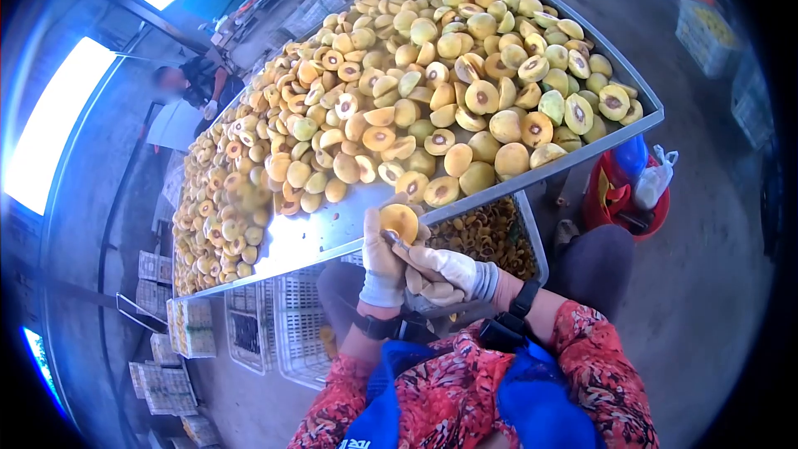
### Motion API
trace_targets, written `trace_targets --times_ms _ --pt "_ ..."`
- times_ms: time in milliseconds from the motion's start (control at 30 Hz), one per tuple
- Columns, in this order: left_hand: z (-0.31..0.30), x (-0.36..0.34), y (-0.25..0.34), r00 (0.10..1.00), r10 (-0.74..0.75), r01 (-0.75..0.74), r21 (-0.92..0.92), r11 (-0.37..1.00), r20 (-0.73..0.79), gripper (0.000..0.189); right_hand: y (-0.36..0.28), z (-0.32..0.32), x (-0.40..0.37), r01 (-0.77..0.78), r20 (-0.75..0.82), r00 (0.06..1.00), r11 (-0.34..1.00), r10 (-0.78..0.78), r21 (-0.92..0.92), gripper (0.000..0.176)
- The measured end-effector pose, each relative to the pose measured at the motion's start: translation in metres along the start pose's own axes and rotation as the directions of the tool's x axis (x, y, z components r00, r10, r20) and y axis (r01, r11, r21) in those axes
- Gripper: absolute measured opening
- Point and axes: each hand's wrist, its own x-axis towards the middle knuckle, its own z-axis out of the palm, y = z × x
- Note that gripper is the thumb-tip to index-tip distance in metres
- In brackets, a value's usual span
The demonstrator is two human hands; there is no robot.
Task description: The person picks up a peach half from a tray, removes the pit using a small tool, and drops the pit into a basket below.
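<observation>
Scooping at the cut fruit looks to be the step in hand, and from the head view I judge it calls for a steady cup under the fruit and a shallow turn of the blade, so that little flesh is torn away. The left hand (382, 270), gloved, curls its fingers round a fruit half (400, 220) and holds it up with the cut face toward the camera. The right hand (445, 274), also gloved, is closed on a small tool (394, 239) whose tip meets the lower edge of that half. Keeping the left thumb clear of the tip would be wise.

The fruit half sits at the left fingertips, just above both hands and touching the tool. It is round and orange-yellow, with a smooth cut face; whether a stone sits in it I cannot tell.

Just beyond the hands runs the bare edge of a metal tray (324, 233), heaped farther off with more halves (465, 75), many showing brown hollows. Under the right hand stands a crate (536, 241) holding dark brown pits (486, 237).
</observation>
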Motion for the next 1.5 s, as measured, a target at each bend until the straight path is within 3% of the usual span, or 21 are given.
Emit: trace_targets --times_ms 67,133,200,233,267,333,367,400,467,533,600,767,833,933,967,1000,1067,1100,1167,1400,1500 --pt "-0.006 -0.002 0.004 0.999 -0.026 0.028 -0.072 0.997 0.024 0.057 0.005 0.004 0.004 0.067 -0.181 0.977 0.964 -0.116 -0.257 0.054" --pt "-0.011 -0.003 0.007 0.996 0.004 -0.005 -0.010 1.000 -0.089 0.056 0.003 0.008 -0.007 0.021 -0.100 0.994 0.965 -0.049 -0.262 0.052" --pt "-0.039 -0.008 0.019 0.926 0.364 -0.267 0.515 0.815 -0.097 0.049 0.009 0.009 -0.012 0.003 -0.219 0.973 0.958 -0.068 -0.286 0.052" --pt "-0.052 -0.013 0.031 0.891 0.421 -0.251 0.591 0.767 -0.168 0.045 0.001 0.006 -0.014 -0.207 -0.370 0.928 0.870 0.030 -0.448 0.052" --pt "-0.070 -0.020 0.048 0.846 0.480 -0.225 0.662 0.715 -0.231 0.041 0.001 0.006 -0.017 -0.202 -0.372 0.928 0.872 0.024 -0.446 0.052" --pt "-0.126 -0.029 0.078 0.769 0.630 0.019 0.988 0.151 -0.111 0.037 0.002 0.010 -0.024 -0.479 -0.562 0.812 0.372 -0.158 -0.795 0.049" --pt "-0.137 -0.034 0.093 0.764 0.640 0.097 0.995 0.010 -0.081 0.038 0.003 0.011 -0.025 -0.603 -0.591 0.754 0.053 -0.287 -0.796 0.049" --pt "-0.144 -0.038 0.101 0.761 0.647 0.176 0.976 -0.127 -0.053 0.039 0.005 0.009 -0.025 -0.604 -0.592 0.754 0.055 -0.286 -0.795 0.049" --pt "-0.124 -0.032 0.101 0.752 0.656 0.157 0.984 -0.083 -0.065 0.041 0.007 0.006 -0.025 -0.553 -0.526 0.784 0.014 -0.329 -0.833 0.048" --pt "-0.078 -0.015 0.089 0.878 0.461 0.112 0.992 0.065 -0.129 0.039 0.003 0.012 -0.026 -0.560 -0.525 0.782 -0.010 -0.337 -0.828 0.047" --pt "-0.066 0.022 0.060 0.934 0.357 -0.011 0.995 0.099 -0.026 0.039 -0.001 0.013 -0.025 -0.569 -0.525 0.776 -0.029 -0.348 -0.822 0.047" --pt "-0.046 0.111 -0.012 0.985 0.167 -0.046 0.998 -0.048 0.053 0.044 -0.006 0.002 -0.026 -0.630 -0.555 0.669 0.020 -0.494 -0.777 0.042" --pt "-0.039 0.118 -0.021 0.982 0.128 0.115 0.975 0.190 -0.140 0.057 -0.010 0.004 -0.029 -0.605 -0.511 0.638 0.036 -0.576 -0.796 0.038" --pt "-0.053 0.123 -0.025 0.987 0.147 0.012 0.942 0.335 -0.065 0.050 -0.012 0.000 -0.029 -0.539 -0.431 0.591 0.064 -0.682 -0.840 0.035" --pt "-0.052 0.121 -0.026 0.988 0.133 -0.004 0.833 0.553 -0.084 0.040 -0.012 0.000 -0.028 -0.537 -0.431 0.590 0.066 -0.683 -0.841 0.035" --pt "-0.040 0.110 -0.019 0.988 0.133 -0.004 0.835 0.550 -0.084 0.040 -0.012 0.000 -0.027 -0.492 -0.404 0.569 0.097 -0.717 -0.865 0.034" --pt "-0.018 0.081 -0.001 0.982 0.120 -0.030 0.501 0.865 -0.148 0.034 -0.014 0.003 -0.024 -0.439 -0.374 0.549 0.123 -0.747 -0.890 0.033" --pt "-0.012 0.069 0.004 0.981 0.122 -0.029 0.504 0.863 -0.152 0.034 -0.017 0.008 -0.022 -0.398 -0.375 0.558 0.158 -0.741 -0.904 0.033" --pt "-0.006 0.049 0.010 0.999 0.033 -0.026 0.178 0.984 -0.034 0.031 -0.018 0.014 -0.018 -0.354 -0.375 0.570 0.193 -0.731 -0.915 0.034" --pt "-0.011 0.025 -0.011 0.980 0.194 -0.192 0.041 0.981 -0.045 0.032 -0.014 0.023 -0.010 -0.298 -0.331 0.592 0.182 -0.735 -0.937 0.036" --pt "-0.012 0.022 -0.013 0.941 0.333 -0.296 0.332 0.895 -0.057 0.037 -0.011 0.024 -0.008 -0.320 -0.369 0.614 0.207 -0.698 -0.925 0.037"
